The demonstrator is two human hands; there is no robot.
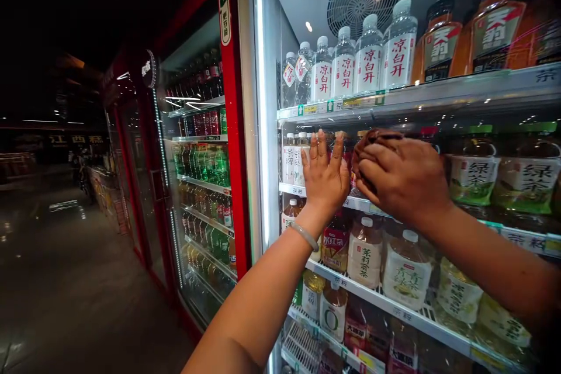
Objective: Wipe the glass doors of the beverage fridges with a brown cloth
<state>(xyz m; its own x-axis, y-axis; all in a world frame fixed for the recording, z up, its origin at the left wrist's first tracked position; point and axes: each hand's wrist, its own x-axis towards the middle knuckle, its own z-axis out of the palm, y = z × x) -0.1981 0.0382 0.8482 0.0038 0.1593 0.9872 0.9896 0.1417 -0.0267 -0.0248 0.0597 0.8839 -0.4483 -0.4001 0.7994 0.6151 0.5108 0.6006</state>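
Observation:
Fingers spread, my left hand [326, 181] lies flat against the glass door [372, 106] of a lit drinks fridge. A pale bangle [304, 236] circles that wrist. Just to its right, my right hand [407, 178] has its fingers wrapped round a bunched dark brown cloth [380, 135], held at the same glass. Most of the cloth is hidden by the hand. Behind the glass, both hands are level with a shelf of tea bottles [474, 169], partly covering them.
White-capped water bottles [346, 67] and amber bottles [439, 44] stand on the top shelf. Lower shelves carry large tea bottles [407, 272]. A red-framed fridge [225, 99] adjoins on the left, and a dim aisle floor [65, 269] runs beyond it.

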